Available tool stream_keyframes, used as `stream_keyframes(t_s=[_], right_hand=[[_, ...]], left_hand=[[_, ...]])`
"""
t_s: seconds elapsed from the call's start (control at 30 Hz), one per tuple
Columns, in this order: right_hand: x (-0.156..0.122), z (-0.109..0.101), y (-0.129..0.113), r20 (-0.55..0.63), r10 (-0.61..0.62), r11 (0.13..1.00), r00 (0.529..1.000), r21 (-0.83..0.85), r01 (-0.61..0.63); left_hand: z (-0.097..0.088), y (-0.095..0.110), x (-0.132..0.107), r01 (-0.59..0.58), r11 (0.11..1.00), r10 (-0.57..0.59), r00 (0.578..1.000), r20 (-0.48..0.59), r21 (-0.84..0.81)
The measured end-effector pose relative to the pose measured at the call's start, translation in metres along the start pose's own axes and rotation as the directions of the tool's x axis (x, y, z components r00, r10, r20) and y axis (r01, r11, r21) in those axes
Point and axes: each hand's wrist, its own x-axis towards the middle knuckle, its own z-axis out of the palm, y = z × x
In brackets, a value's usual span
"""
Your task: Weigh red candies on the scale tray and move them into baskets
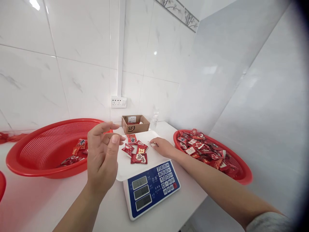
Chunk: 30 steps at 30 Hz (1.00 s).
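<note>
Red candy-style packets, loose cluster on white pan [126, 170] of scale [154, 190]. Front packet [139, 158] flat, dark characters on pale patch, face up. Patterned packet [127, 149] at cluster's left, tilted. Gold-lettered packet [140, 149] just behind front one. Orange-red packet [131, 139] farthest back, dark character. Scale: blue front panel, white keys, one red; three displays, lower two reading zeros, top one unclear.

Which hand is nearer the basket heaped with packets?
Right. The right hand is at the tray, just left of the basket; the left hand is raised by the tray's left side, farther away.
</note>
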Motion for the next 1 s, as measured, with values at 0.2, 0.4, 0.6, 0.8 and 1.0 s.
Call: stream_keyframes(t_s=[0.2, 0.4, 0.6, 0.8, 1.0], right_hand=[[0.01, -0.002, -0.005, -0.152, -0.05, 0.994, 0.987, 0.089, 0.064], [0.02, 0.001, -0.026, -0.206, -0.157, 0.98, 0.966, 0.084, 0.178], [0.017, 0.009, -0.056, -0.066, -0.342, 0.933, 0.937, 0.094, 0.348], [0.017, 0.013, -0.088, 0.163, -0.409, 0.912, 0.898, 0.04, 0.408], [0.032, 0.016, -0.094, 0.268, -0.323, 0.944, 0.908, 0.021, 0.33]], left_hand=[[0.0, 0.0, 0.0, 0.004, 1.0, -0.004, 1.0, 0.004, 0.005], [0.0, -0.001, -0.001, -0.009, 1.0, 0.009, 1.0, 0.006, -0.01], [0.0, -0.001, -0.001, -0.025, 1.0, 0.025, 0.999, 0.021, 0.002], [0.001, -0.006, -0.003, -0.017, 1.0, 0.016, 0.999, 0.051, 0.011], [0.001, -0.008, -0.004, -0.047, 0.999, 0.047, 0.995, 0.088, 0.005]])
